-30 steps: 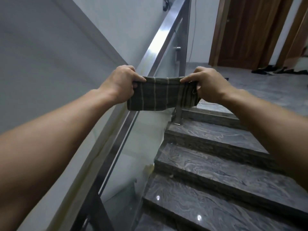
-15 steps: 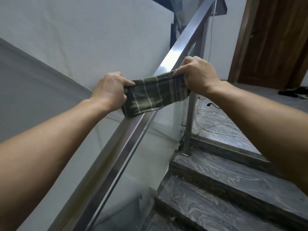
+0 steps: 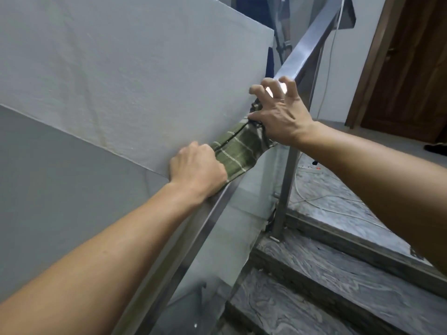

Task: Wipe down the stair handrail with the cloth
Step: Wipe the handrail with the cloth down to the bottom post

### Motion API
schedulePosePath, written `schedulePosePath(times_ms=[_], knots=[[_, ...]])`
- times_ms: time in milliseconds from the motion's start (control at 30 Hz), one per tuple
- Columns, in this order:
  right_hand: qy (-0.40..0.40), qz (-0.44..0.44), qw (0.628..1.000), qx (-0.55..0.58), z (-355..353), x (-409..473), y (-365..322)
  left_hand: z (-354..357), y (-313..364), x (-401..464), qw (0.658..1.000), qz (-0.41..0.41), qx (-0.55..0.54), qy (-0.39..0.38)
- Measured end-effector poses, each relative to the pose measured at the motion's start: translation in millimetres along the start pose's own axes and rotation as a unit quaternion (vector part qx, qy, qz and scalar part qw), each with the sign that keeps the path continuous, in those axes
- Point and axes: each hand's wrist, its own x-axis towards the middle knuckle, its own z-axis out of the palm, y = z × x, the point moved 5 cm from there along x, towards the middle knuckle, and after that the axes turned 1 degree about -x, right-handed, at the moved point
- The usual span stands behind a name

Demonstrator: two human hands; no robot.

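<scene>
The steel handrail (image 3: 305,48) slopes up from bottom left to top right. A green striped cloth (image 3: 236,151) lies draped over it, stretched along the rail. My left hand (image 3: 198,168) is closed on the cloth's lower end and presses it onto the rail. My right hand (image 3: 281,112) rests on the cloth's bunched upper end with its palm and thumb, while its fingers are spread and lifted over the rail.
A grey wall (image 3: 121,81) runs close along the left of the rail. Below the rail are a glass panel (image 3: 242,213) and a steel post (image 3: 286,184). Dark marble steps (image 3: 326,274) rise on the right, with a white cable (image 3: 321,198) on the landing. A wooden door (image 3: 411,68) stands beyond.
Both hands have brought the cloth down onto the rail and turned it along the rail. My right hand's fingers have opened and spread; the view has moved closer to the rail.
</scene>
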Motion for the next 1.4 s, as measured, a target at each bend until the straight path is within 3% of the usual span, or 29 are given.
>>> schedulePosePath(times_ms=[100,200,300,400,500,767,967,1133,1267,1400], knots=[[-0.020,0.005,0.999,-0.025,-2,-6,-4,9,5,-6,0.999,-0.019,0.043,-0.006],[-0.043,0.015,0.999,-0.018,-7,-7,-12,13,11,-10,0.994,0.009,0.098,0.039],[-0.087,0.025,0.995,0.029,3,-1,-21,17,17,-8,0.994,0.082,0.024,0.066],[-0.097,0.042,0.985,0.139,20,-1,-21,35,24,-6,0.987,0.140,-0.076,-0.009],[-0.125,0.014,0.981,0.149,35,-7,-18,55,21,-5,0.984,0.097,-0.124,-0.082],[-0.136,-0.058,0.978,0.147,44,-7,-4,66,28,-29,0.989,0.000,-0.117,-0.090],[-0.132,-0.123,0.973,0.144,39,-15,-14,66,30,-57,0.990,-0.019,-0.117,-0.070],[-0.125,-0.199,0.969,0.082,28,-9,-16,42,22,-47,0.990,-0.083,-0.104,0.052],[-0.144,-0.207,0.959,0.127,37,-9,-18,62,23,-33,0.996,-0.065,-0.051,-0.026],[-0.107,-0.228,0.954,0.161,38,-14,-17,69,13,-40,0.997,-0.045,-0.050,-0.027]])
